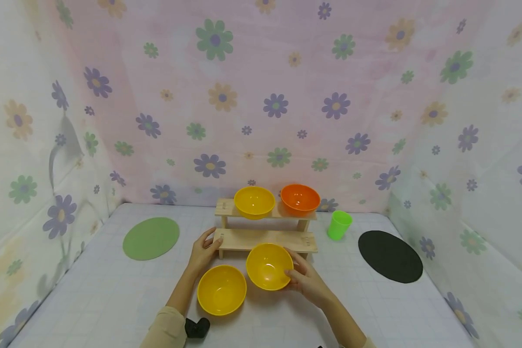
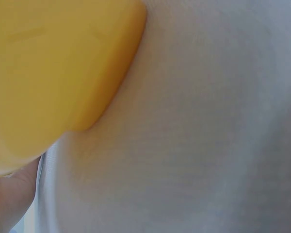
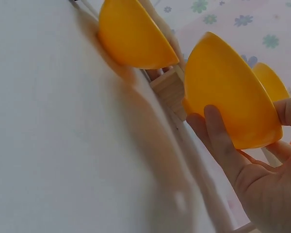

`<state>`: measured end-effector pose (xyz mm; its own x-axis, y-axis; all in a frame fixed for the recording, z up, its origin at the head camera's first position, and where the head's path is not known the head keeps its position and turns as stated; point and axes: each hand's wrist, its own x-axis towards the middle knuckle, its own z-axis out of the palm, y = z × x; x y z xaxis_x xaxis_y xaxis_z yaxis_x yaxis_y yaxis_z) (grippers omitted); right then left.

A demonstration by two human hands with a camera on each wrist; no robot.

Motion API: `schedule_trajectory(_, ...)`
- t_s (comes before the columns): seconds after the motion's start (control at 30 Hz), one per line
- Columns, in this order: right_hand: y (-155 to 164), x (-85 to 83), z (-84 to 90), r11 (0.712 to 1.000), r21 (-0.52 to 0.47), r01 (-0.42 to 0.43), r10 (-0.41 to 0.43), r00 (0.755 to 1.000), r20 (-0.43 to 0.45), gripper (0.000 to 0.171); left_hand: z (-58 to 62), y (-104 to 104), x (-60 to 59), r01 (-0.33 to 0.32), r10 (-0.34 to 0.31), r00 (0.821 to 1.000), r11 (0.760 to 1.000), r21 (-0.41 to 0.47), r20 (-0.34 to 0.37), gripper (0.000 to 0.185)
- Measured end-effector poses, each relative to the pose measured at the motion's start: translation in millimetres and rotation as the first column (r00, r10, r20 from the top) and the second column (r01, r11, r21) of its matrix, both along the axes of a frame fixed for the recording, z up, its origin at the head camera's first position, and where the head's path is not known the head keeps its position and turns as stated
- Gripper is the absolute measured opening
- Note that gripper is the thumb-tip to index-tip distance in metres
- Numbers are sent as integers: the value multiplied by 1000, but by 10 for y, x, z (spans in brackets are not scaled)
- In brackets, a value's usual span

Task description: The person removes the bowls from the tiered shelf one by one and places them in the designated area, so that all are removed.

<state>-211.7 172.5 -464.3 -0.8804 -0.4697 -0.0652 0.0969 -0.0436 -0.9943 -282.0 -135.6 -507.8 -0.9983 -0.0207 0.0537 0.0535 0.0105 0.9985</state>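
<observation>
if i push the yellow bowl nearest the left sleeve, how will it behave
The yellow bowl looks glossy, so it may feel slippery. Its rim is wider than its base, so pressing one edge could tip it.

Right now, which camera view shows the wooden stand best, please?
The head view: both tiers of the wooden stand show there, only partly covered by bowls. The right wrist view shows just pieces of it beside the bowls; the left wrist view shows none of it.
</observation>
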Motion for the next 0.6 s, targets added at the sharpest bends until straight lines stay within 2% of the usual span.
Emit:
schedule_trajectory(0.4,71,136,-127,999,20,-42,41,999,30,67,4,4,7,-8,8,1000,1000,1,-1,58)
schedule_trajectory(0.6,71,181,-154,998,55,-36,33,998,57,67,2,3,1,0,1,1000,1000,-17,8,58)
